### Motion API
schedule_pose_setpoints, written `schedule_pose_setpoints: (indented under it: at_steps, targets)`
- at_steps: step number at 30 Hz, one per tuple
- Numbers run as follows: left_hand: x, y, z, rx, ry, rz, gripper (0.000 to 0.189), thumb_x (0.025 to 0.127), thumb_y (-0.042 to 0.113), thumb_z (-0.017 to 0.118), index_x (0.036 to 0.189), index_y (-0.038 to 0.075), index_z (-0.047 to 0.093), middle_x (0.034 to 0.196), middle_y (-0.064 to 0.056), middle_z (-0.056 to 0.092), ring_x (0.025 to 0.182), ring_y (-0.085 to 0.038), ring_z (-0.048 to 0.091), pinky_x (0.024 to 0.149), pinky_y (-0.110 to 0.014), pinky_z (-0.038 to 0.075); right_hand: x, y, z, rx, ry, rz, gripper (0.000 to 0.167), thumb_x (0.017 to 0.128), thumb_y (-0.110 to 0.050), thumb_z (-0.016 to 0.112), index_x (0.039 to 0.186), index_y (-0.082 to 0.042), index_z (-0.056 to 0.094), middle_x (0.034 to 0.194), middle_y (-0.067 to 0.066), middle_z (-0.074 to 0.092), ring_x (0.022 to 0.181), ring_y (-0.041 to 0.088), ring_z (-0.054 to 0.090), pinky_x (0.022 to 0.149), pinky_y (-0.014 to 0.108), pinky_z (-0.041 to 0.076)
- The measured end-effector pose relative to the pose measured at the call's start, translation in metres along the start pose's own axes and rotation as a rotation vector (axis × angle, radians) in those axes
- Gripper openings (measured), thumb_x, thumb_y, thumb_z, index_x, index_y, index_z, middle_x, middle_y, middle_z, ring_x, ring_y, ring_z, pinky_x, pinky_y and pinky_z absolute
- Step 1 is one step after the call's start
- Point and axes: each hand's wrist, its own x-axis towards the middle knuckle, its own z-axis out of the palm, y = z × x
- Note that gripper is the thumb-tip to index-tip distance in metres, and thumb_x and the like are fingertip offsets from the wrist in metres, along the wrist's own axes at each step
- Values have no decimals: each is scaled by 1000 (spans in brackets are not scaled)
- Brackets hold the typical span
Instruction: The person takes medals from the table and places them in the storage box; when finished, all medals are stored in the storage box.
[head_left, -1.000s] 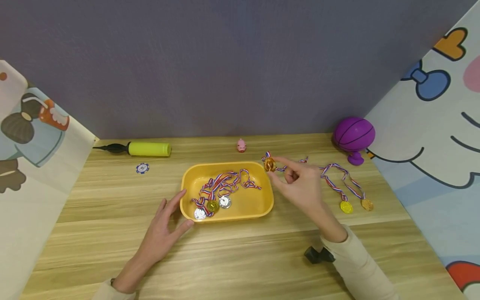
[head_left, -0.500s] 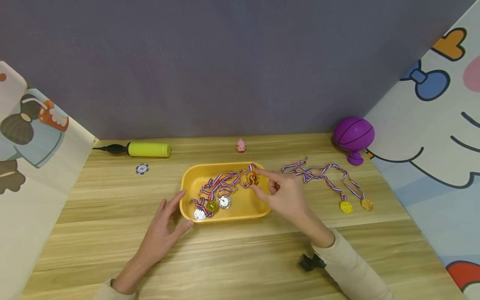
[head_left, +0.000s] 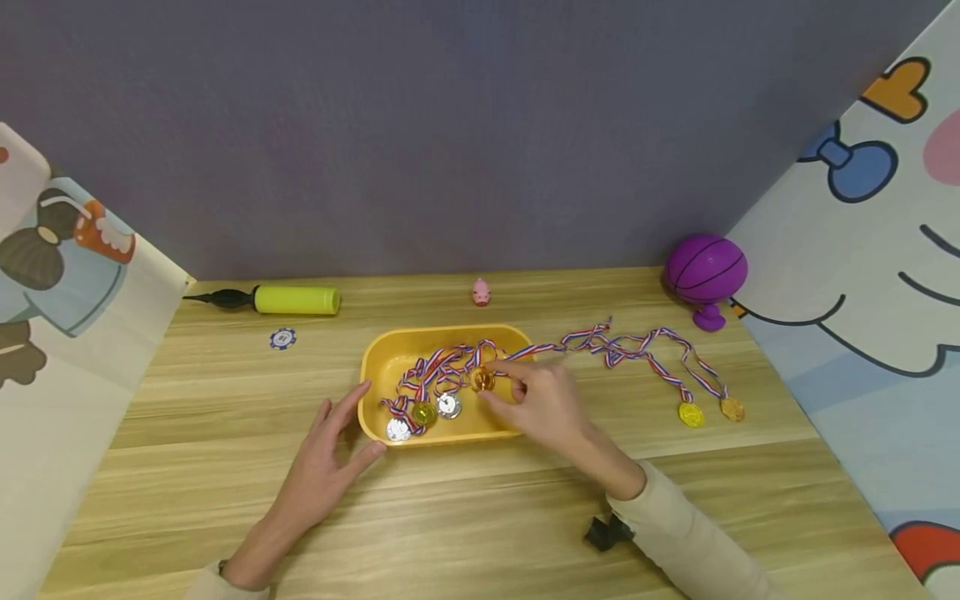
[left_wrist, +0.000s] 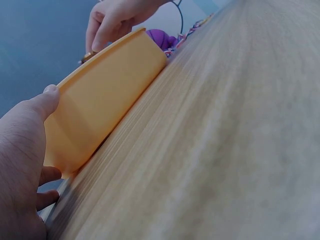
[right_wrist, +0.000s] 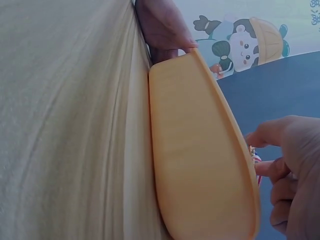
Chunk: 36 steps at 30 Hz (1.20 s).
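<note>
The right hand pinched a bronze medal between thumb and fingertips, holding it low over the middle of the yellow tray, its striped ribbon trailing out over the far right rim onto the wooden table. The left hand lay with relaxed, nearly straight fingers and thumb against the tray's left near corner, gripping nothing. To do this well, the medal wanted setting down beside the silver medal and gold medal, and the ribbon gathering in so nothing hung outside. A second ago the medal was at the tray's far right corner; it had since travelled inward and down.
</note>
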Motion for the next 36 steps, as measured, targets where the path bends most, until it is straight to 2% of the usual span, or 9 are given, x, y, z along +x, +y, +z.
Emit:
schedule_pose_setpoints:
  at_steps: [3, 9, 15, 18, 22, 25, 29, 32, 36]
  targets:
    - [0, 0, 0, -1, 0, 1, 85, 100, 27, 83, 173, 27, 40, 162, -21, 58, 147, -49, 56, 140, -57, 8, 1, 0, 2, -22, -51, 16, 35, 88, -25, 93, 118, -7, 87, 54, -15, 45, 49, -5, 31, 45, 19, 26]
    - [0, 0, 0, -3, -8, -15, 85, 101, 29, 83, 174, 28, 39, 164, -21, 56, 149, -50, 54, 140, -59, 8, 7, -3, 8, -141, -134, 14, 37, 89, -34, 93, 119, -14, 87, 52, -17, 43, 47, -3, 33, 43, 21, 27]
    - [-1, -1, 1, -3, -7, -16, 86, 100, 29, 83, 174, 29, 38, 164, -20, 56, 150, -49, 52, 140, -59, 8, 10, -3, 12, -199, -210, 10, 35, 92, -37, 91, 118, -15, 88, 49, -19, 31, 45, -3, 26, 41, 17, 20]
    - [-1, -1, 0, -6, -12, -22, 86, 100, 29, 83, 174, 29, 38, 164, -20, 56, 151, -50, 51, 139, -62, 8, 11, -2, 15, -233, -216, -21, 27, 93, -37, 91, 110, -15, 88, 51, -18, 29, 46, -2, 26, 41, 16, 18]
    - [-1, 0, 0, -12, -19, -40, 86, 100, 30, 83, 174, 30, 38, 165, -20, 54, 152, -51, 49, 138, -66, 9, 12, 0, 16, -277, -226, -34, 20, 93, -39, 90, 90, -21, 82, 54, -17, 34, 48, 0, 31, 42, 18, 19]
    - [-1, 0, -1, -13, -17, -44, 86, 100, 30, 83, 174, 30, 38, 166, -21, 54, 153, -52, 48, 137, -67, 9, 14, 0, 16, -283, -267, -13, 31, 92, -41, 92, 76, -24, 72, 54, -15, 35, 49, 2, 33, 42, 20, 21]
    - [-1, 0, -1, -14, -10, -36, 86, 100, 29, 83, 174, 29, 38, 166, -20, 54, 152, -52, 49, 138, -65, 9, 17, 0, 16, -260, -347, 26, 48, 91, -42, 92, 64, -26, 56, 54, -15, 36, 49, 3, 34, 42, 20, 23]
    - [-1, 0, 0, -12, -6, -28, 86, 100, 29, 83, 174, 29, 38, 165, -20, 55, 150, -51, 51, 139, -63, 8, 19, 0, 17, -242, -394, 49, 53, 92, -41, 92, 62, -27, 50, 54, -15, 37, 50, 3, 33, 43, 20, 24]
    - [-1, 0, 0, -7, -4, -18, 86, 100, 29, 84, 174, 29, 38, 164, -20, 56, 149, -51, 53, 139, -63, 8, 21, 0, 18, -235, -430, 74, 54, 91, -39, 93, 60, -27, 50, 54, -14, 39, 50, 3, 34, 43, 20, 24]
